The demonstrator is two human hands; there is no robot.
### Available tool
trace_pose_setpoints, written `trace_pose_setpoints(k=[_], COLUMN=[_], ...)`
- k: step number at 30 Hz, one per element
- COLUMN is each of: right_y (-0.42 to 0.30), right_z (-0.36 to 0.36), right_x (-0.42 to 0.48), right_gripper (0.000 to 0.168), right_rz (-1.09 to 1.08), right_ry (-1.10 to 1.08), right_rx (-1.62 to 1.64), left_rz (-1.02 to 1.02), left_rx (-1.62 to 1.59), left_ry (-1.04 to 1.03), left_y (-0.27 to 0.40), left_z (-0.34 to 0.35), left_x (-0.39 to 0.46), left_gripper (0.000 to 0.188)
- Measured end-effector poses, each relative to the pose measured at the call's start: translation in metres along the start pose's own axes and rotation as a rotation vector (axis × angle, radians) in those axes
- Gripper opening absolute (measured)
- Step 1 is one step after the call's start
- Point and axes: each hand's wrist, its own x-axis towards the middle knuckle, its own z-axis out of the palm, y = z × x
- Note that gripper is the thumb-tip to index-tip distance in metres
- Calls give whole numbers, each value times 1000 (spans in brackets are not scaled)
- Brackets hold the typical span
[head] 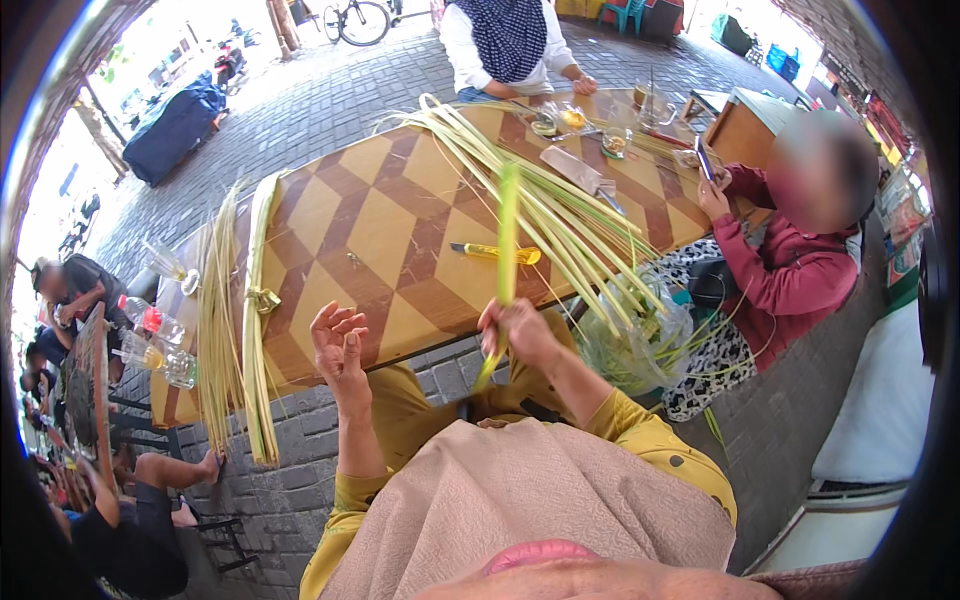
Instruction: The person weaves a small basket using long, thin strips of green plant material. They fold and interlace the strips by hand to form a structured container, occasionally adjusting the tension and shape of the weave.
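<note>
My right hand is closed around a green-yellow palm leaf strip, held upright over the near edge of the patterned table; its lower end is blurred. My left hand is raised near the same edge, fingers loosely curled and apart, holding nothing. A yellow-handled utility knife lies on the table behind the strip. A large loose bundle of pale green leaf strips runs diagonally across the right side. A tied bundle and thin loose strands lie at the left.
Plastic bottles and cups stand at the table's left end. Glasses, small food bags and a wrapped blade lie at the far right. A clear plastic bag of leaves hangs beside the right edge. One person sits opposite, another at right holds a phone.
</note>
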Motion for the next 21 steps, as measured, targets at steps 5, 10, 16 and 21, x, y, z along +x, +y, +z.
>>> trace_pose_setpoints(k=[5,10,16,21], right_y=[-19,-14,-4,4], right_z=[-19,6,20,19], right_x=[-11,-30,-36,-43], right_gripper=[40,39,39,39], right_rz=[24,121,241,262], right_ry=[-106,-224,-339,-351], right_rx=[123,1,-130,-130], left_rz=[-55,-68,214,248], left_rx=[-84,-226,-80,-176], left_ry=[-226,-383,-368,-436], left_y=[-4,10,26,27], left_z=[18,50,73,81], left_x=[-5,-3,35,42], left_gripper=[37,41,59,59])
